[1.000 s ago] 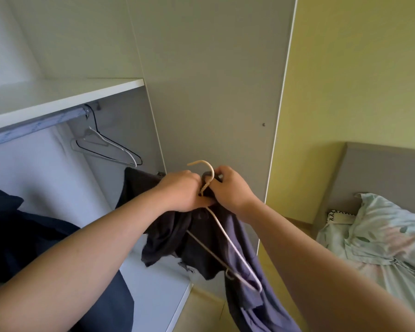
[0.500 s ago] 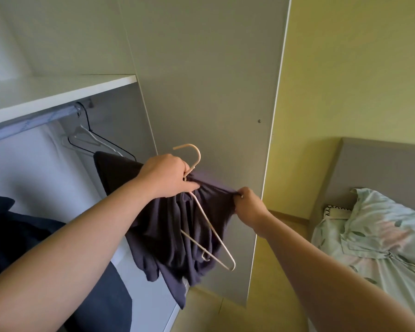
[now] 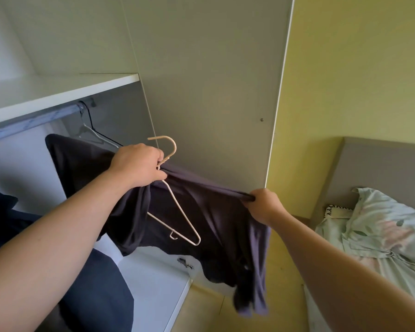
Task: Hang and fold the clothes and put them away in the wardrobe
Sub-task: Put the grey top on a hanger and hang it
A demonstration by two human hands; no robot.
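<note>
A dark purple-grey garment point(image 3: 216, 219) hangs stretched between my two hands in front of the open wardrobe. My left hand point(image 3: 139, 167) grips the neck of a cream wire hanger point(image 3: 175, 207) together with the cloth; the hook points up. My right hand point(image 3: 261, 204) pinches the garment's top edge and holds it out to the right. The hanger's right arm lies bare in front of the fabric. Its left arm is hidden under the cloth.
The wardrobe rail point(image 3: 31, 122) runs under a white shelf point(image 3: 65, 92), with two empty hangers point(image 3: 96, 135) on it. A dark blue garment point(image 3: 89, 291) hangs at the lower left. The wardrobe's side panel point(image 3: 213, 92) stands behind. A bed with a floral garment point(image 3: 381, 231) is at right.
My right hand has slid right along the garment's edge, away from the hanger's neck, spreading the cloth out. My left hand stays on the hanger's neck.
</note>
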